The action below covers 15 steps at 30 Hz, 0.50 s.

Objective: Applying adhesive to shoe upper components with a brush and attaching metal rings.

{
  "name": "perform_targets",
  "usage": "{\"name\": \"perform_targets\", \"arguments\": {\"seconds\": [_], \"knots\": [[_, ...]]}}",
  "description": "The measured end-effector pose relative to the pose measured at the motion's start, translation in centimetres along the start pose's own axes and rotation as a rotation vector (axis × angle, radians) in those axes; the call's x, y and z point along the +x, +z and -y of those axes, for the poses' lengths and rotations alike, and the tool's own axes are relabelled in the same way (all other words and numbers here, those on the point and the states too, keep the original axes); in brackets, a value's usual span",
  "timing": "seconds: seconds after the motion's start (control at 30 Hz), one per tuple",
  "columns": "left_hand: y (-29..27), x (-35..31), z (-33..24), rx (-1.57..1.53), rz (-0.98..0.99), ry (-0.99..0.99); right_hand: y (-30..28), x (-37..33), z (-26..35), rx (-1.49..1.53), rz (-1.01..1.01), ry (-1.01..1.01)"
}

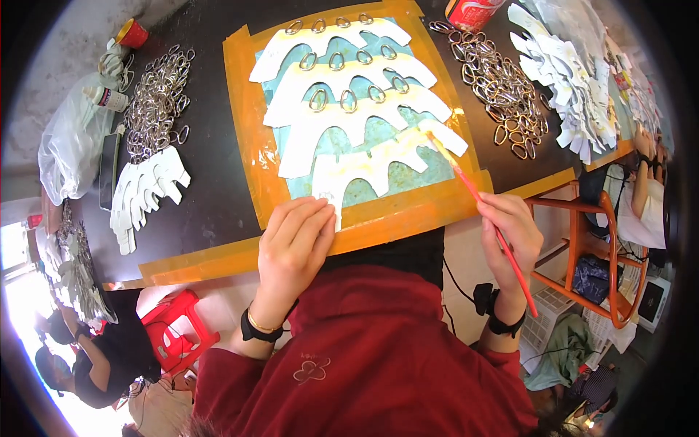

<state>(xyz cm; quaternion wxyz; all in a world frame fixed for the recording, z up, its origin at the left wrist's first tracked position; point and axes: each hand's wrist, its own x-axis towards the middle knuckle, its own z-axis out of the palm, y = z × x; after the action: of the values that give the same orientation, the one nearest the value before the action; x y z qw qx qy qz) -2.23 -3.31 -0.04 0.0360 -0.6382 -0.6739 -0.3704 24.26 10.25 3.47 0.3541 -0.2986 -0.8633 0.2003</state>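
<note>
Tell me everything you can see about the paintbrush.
The paintbrush is slim, with a long red handle, apparently painted wood or plastic, and a yellowish section toward the bristles. The right hand grips it partway along. It slants forward and leftward, its tip seemingly touching the yellow-smeared right end of the nearest white cutout, while the handle's end sticks out below the hand.

Over at left, white light (25, 298) glares in — beside a red stool (175, 342). An orange-brown chair (579, 229) stands at right; the wall (73, 44) looks mottled grey.
</note>
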Motion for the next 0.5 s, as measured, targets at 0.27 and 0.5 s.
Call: {"name": "perform_targets", "arguments": {"seconds": [0.27, 0.5], "knots": [[0.0, 0.6, -0.1, -0.021, -0.027, 0.020, -0.7, -1.2, -1.6, 0.456, -0.188, 0.466], [-0.6, -0.1, -0.3, -0.024, 0.007, -0.024, -0.3, -0.2, -6.2, 1.793, -0.444, 0.891]]}}
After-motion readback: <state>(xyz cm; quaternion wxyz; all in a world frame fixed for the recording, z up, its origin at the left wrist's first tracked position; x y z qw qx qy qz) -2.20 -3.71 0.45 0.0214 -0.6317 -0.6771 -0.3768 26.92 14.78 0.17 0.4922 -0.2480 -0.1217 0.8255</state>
